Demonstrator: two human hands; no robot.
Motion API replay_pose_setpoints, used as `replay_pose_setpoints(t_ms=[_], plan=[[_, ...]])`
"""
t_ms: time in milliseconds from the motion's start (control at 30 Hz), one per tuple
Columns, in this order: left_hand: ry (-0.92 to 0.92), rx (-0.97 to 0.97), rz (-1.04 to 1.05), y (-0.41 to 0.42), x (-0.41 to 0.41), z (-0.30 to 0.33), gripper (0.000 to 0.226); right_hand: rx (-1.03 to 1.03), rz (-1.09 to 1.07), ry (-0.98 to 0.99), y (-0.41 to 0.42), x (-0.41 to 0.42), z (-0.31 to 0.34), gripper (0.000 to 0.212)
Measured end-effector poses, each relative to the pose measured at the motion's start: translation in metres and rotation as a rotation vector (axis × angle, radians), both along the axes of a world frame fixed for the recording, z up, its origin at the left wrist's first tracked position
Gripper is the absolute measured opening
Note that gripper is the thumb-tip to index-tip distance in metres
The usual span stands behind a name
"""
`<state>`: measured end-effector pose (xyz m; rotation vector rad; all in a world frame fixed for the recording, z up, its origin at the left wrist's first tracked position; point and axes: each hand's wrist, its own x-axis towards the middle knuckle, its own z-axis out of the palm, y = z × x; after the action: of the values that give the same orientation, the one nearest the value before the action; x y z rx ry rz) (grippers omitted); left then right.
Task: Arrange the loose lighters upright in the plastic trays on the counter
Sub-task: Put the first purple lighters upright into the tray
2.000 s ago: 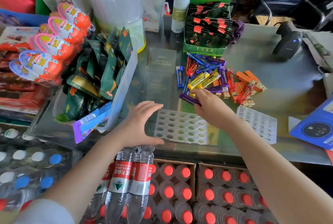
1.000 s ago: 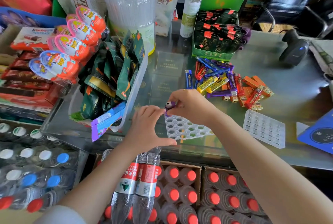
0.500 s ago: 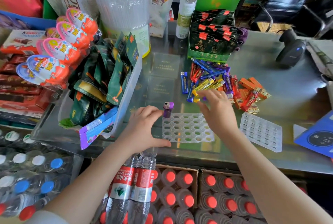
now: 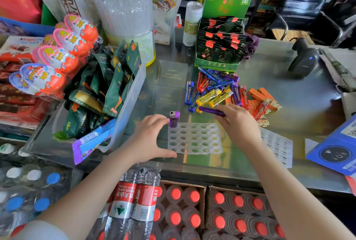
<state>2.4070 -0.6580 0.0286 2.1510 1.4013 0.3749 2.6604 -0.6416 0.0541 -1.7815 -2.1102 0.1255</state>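
Note:
A clear plastic tray [image 4: 194, 139] with rows of round holes lies on the glass counter. One purple lighter [image 4: 174, 119] stands upright in its far left corner. My left hand [image 4: 152, 139] holds the tray's left edge, fingers at the far corner, thumb at the near edge. My right hand [image 4: 238, 122] pinches a second purple lighter [image 4: 211, 111], lying flat at the near edge of the pile of loose lighters [image 4: 221, 91]. A second tray [image 4: 277, 145] lies to the right, partly under my right forearm.
A clear bin of green snack packets [image 4: 107, 93] stands left of the tray. A green display box [image 4: 219, 47] sits behind the pile, a barcode scanner [image 4: 304, 58] at far right, a blue box [image 4: 335, 153] at the right edge. Water bottles [image 4: 134, 201] stand below the counter.
My right hand set the first purple lighter upright in the tray's far left corner, let go, reached back to the pile and now pinches another purple lighter. My left hand stayed on the tray.

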Motion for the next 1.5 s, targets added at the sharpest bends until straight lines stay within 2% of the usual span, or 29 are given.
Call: replay_pose_setpoints(t_ms=[67, 233, 367, 567, 700, 767, 933, 1000, 1100, 1167, 1267, 1433, 1500], plan=[[-0.037, 0.01, 0.034, -0.004, 0.002, 0.001, 0.101, -0.071, 0.01, 0.18, -0.013, -0.013, 0.012, 0.02], [-0.211, 0.006, 0.156, -0.018, 0.007, 0.003, 0.091, -0.11, 0.067, 0.454, -0.038, -0.043, 0.029, 0.015], [-0.278, 0.003, 0.161, -0.021, 0.006, 0.007, 0.084, -0.187, 0.072, 0.653, -0.039, -0.054, 0.03, 0.012], [-0.194, 0.006, 0.104, -0.018, 0.004, 0.004, 0.082, -0.115, 0.165, 0.488, -0.034, -0.073, 0.022, 0.017], [-0.128, -0.007, 0.1, -0.016, -0.001, -0.002, 0.091, -0.183, 0.189, 0.424, -0.027, -0.078, 0.02, 0.017], [-0.139, 0.016, 0.094, -0.014, -0.002, -0.004, 0.09, -0.248, 0.142, 0.478, -0.023, -0.078, 0.018, 0.016], [-0.162, 0.053, 0.077, -0.011, 0.001, -0.002, 0.086, -0.312, 0.065, 0.774, -0.029, -0.09, 0.008, 0.01], [-0.145, 0.063, 0.062, -0.009, 0.003, -0.003, 0.087, -0.228, 0.065, 0.704, -0.03, -0.092, 0.002, 0.012], [-0.138, 0.06, 0.041, -0.007, 0.003, -0.004, 0.081, -0.047, 0.158, 0.422, -0.026, -0.088, -0.004, 0.028], [-0.134, 0.067, 0.027, -0.006, 0.003, -0.005, 0.078, 0.022, 0.199, 0.337, -0.023, -0.084, -0.005, 0.036], [-0.123, 0.079, 0.027, -0.004, 0.006, -0.007, 0.078, 0.021, 0.225, 0.335, -0.02, -0.078, -0.008, 0.042], [-0.098, 0.1, 0.02, -0.002, 0.005, -0.008, 0.078, -0.123, 0.131, 0.508, -0.013, -0.07, -0.01, 0.026], [-0.059, 0.089, -0.003, -0.001, 0.005, -0.005, 0.076, -0.077, 0.191, 0.42, -0.013, -0.07, -0.008, 0.025]])
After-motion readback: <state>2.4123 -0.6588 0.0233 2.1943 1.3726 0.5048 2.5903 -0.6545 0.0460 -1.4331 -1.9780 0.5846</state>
